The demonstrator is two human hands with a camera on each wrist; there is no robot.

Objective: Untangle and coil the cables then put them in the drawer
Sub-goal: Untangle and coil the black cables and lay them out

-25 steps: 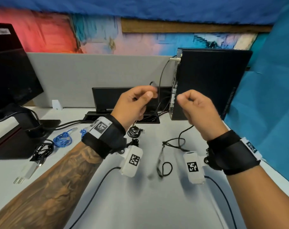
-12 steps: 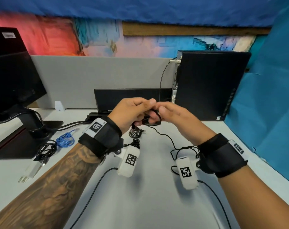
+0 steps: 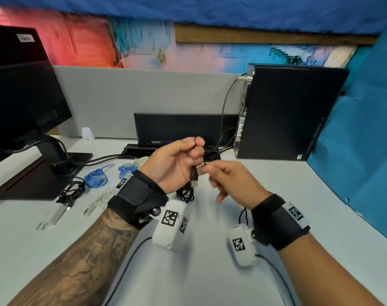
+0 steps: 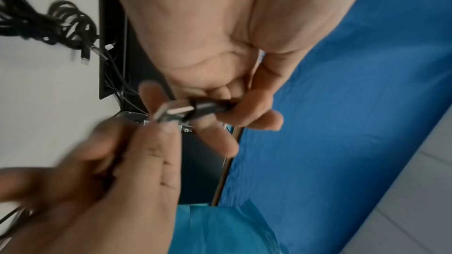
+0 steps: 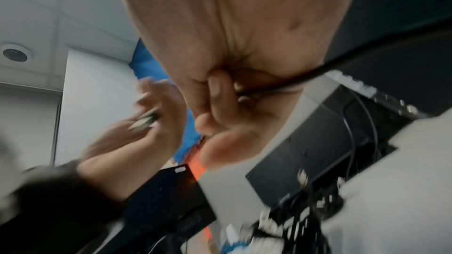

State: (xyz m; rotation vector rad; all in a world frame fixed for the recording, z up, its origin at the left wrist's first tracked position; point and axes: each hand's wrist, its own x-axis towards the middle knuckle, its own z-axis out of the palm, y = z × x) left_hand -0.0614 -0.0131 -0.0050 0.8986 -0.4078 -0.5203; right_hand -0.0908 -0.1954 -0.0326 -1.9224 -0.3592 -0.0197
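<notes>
A thin black cable's USB plug hangs down from my left hand, which grips the cable above the desk's middle. In the left wrist view the left hand's fingers curl round the black plug. My right hand sits just right of it, and its fingertips pinch the plug's metal end. The right wrist view shows the black cable running through the curled right fingers. The rest of the cable hangs below, hidden by my right wrist. No drawer is in view.
On the desk lie two blue coils, a black coil, a white cable, a white charger and a black bundle under my hands. A monitor stands left, a PC tower right.
My hands were raised and apart, then came together. Now both are lower; the left holds the plug pointing down and the right hand has slid to the plug's tip.
</notes>
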